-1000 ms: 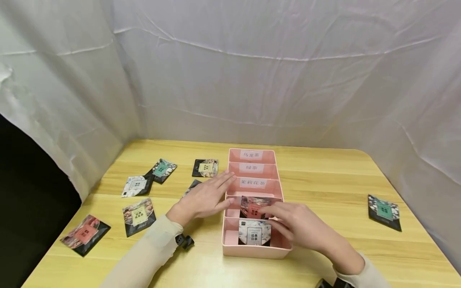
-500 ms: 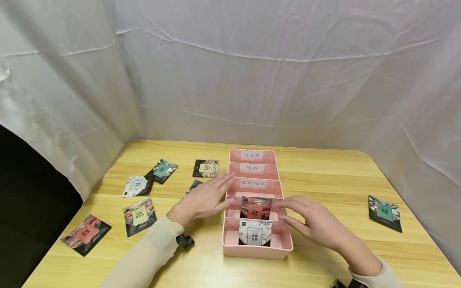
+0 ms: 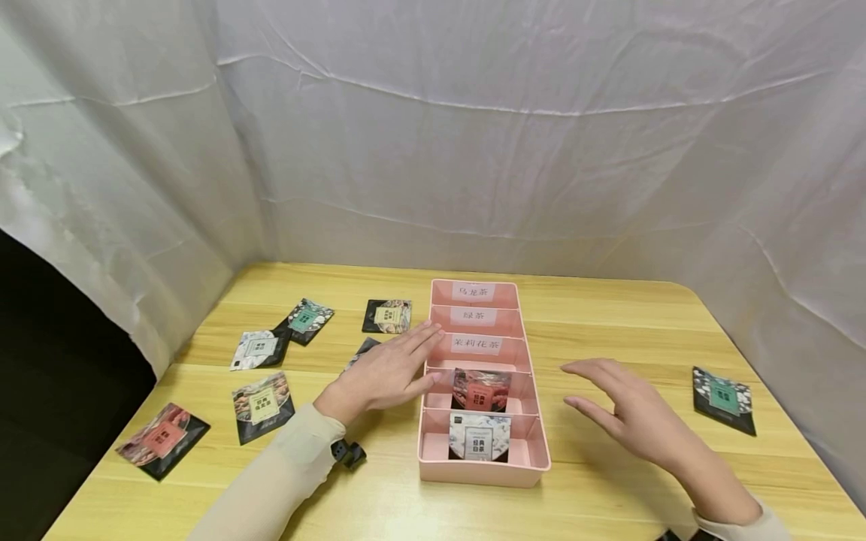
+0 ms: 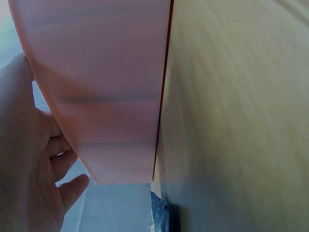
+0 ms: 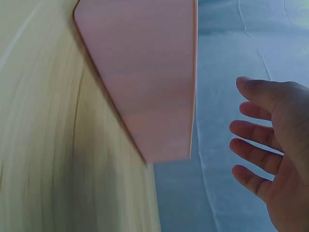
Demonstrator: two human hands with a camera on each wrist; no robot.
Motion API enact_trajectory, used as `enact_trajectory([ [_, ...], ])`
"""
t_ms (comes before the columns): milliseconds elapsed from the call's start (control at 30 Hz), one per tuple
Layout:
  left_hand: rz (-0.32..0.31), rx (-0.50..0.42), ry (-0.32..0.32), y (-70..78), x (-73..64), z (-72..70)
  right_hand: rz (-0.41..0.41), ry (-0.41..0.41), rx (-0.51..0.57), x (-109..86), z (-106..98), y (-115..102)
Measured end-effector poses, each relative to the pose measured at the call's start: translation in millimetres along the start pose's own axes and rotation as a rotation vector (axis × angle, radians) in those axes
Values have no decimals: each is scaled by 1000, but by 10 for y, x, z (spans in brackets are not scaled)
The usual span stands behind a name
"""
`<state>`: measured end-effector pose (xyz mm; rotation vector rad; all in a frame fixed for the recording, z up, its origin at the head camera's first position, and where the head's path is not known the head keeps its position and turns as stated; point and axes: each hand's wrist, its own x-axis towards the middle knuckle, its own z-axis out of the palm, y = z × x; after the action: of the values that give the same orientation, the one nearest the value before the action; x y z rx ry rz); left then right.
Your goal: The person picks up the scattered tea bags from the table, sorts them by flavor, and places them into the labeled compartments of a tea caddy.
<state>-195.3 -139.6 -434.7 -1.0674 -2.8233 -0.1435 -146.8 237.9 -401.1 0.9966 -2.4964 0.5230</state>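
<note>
"What's in the pink box (image 3: 482,475)?"
"White packet (image 3: 479,436) in the nearest compartment, red packet (image 3: 481,390) in the next."
"And the hands?"
"Left hand (image 3: 384,376), fingers extended, touches the rim; right hand (image 3: 639,412), thumb and fingers apart, hovers beside the box."

A long pink box (image 3: 480,475), divided into five compartments with white labels (image 3: 476,345) showing in the far three, holds a white packet (image 3: 479,437) propped in its nearest compartment and a red packet (image 3: 481,391) in the next.
</note>
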Motion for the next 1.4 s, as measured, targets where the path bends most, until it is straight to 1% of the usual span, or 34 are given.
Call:
enact_trajectory([
  [100,-1,-3,-7,-5,1,9,49,7,-23,-70,-26,92],
  [300,-1,0,-9,-3,-4,7,152,-1,-29,-205,-82,261],
  [467,-8,1,-7,-3,1,7,205,-10,-27,-310,-120,405],
  [700,-10,-3,-9,0,6,7,327,-70,7,-492,-173,656],
  [833,-11,3,-10,2,3,-1,353,-76,3,-580,-200,800],
  [1000,-10,0,-7,2,-1,-3,368,-60,-9,-666,-229,949],
  [1100,-12,2,-11,4,-5,-7,360,-45,-26,-709,-233,1019],
  [1233,-19,-2,-17,7,-6,-14,368,-44,-29,-762,-223,1111],
  [1400,-18,-8,-16,8,-1,-16,415,-48,-31,-855,-228,1239],
])
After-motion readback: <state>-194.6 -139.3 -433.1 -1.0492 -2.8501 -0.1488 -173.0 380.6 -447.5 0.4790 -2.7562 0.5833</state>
